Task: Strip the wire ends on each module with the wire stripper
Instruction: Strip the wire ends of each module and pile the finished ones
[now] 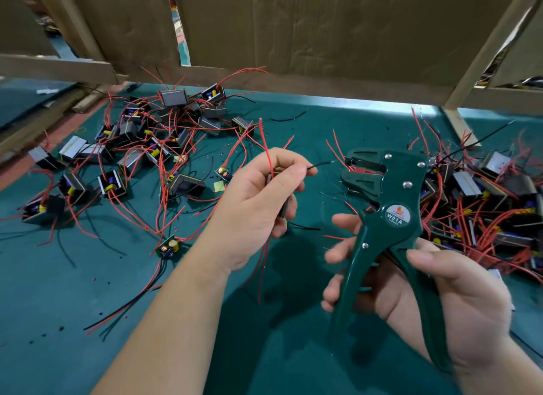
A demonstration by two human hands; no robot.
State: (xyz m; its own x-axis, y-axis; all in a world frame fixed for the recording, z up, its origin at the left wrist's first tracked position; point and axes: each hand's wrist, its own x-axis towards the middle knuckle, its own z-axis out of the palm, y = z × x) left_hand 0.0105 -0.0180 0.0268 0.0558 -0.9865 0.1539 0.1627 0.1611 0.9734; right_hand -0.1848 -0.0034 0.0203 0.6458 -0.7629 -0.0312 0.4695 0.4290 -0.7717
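Left hand up over the counter, its grip pinching a thin black wire between thumb and forefinger. The module is tucked in the curled fingers below and a red wire springs up behind. The wire tip points at the open jaws of the wire stripper, just short of them. Right hand is wrapped round the green handles, which are spread and not squeezed.

That lead looks light and floppy, so I'd pinch close to the end or it will bend away from the jaws. The module looks small and light, fine held in the palm.

No bin or tray shows. Modules lie loose in two tangled heaps, a left pile and a right pile, with cardboard standing behind.
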